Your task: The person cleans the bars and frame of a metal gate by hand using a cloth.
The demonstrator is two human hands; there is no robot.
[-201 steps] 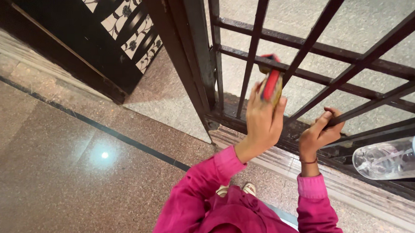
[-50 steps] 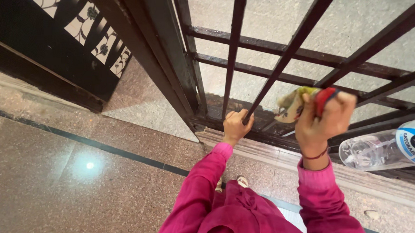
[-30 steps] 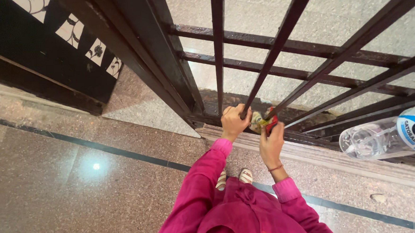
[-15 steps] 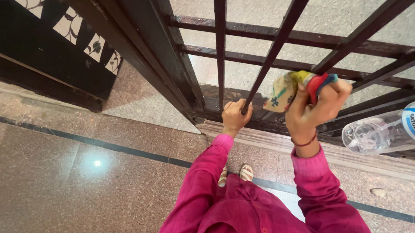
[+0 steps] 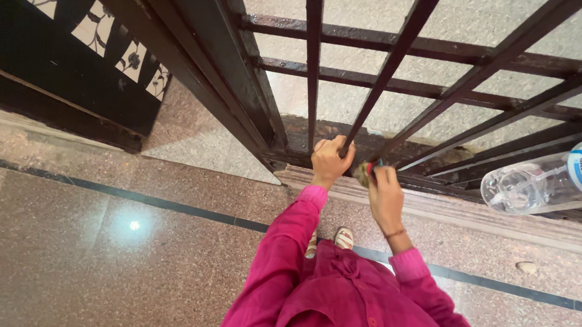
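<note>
Dark iron grille [image 5: 391,52], gripping hands [image 5: 331,161]

Magenta sleeves [image 5: 289,250], black bars [image 5: 312,63] (speckled pinkish-brown floor [image 5: 78,274])

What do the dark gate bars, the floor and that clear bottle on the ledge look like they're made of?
The gate bars look like metal, painted dark brown: thin, straight, with rough worn patches. The floor seems polished speckled stone, since it mirrors a light spot. The bottle appears to be clear plastic; you can see through it. The left hand grips a bar.
</note>
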